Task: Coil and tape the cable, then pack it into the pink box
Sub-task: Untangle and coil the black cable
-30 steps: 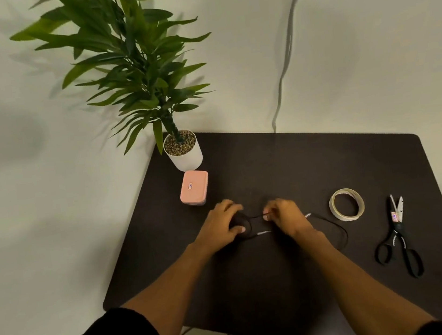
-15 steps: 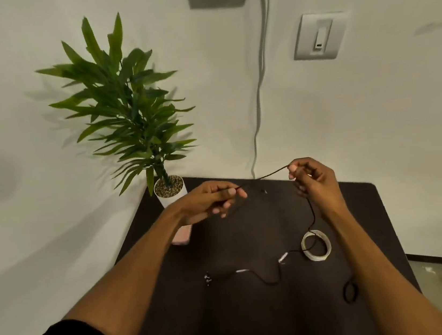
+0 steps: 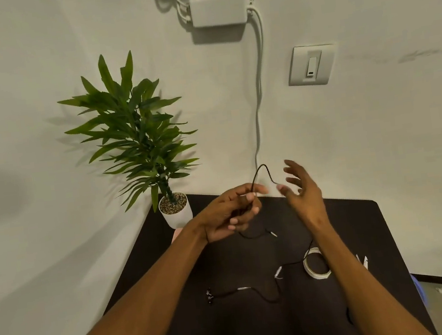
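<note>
The left hand (image 3: 230, 215) pinches a loop of the black cable (image 3: 264, 174) while the right hand (image 3: 300, 193) hovers spread beside it, gripping nothing, so the loose loop could spring undone.

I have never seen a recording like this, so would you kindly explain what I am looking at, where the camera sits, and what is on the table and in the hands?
There is no machine here: a person works bare-handed, filmed by a wide-angle camera worn on the head, looking forward and down. The left hand has its grip on a thin black cable, which arches above it, and the rest trails down across the dark rectangular table. The right hand is open beside the arch, its fingers spread. On the table lie a white roll of tape, partly behind the right forearm, and a green potted plant in a white pot at the far corner.
</note>
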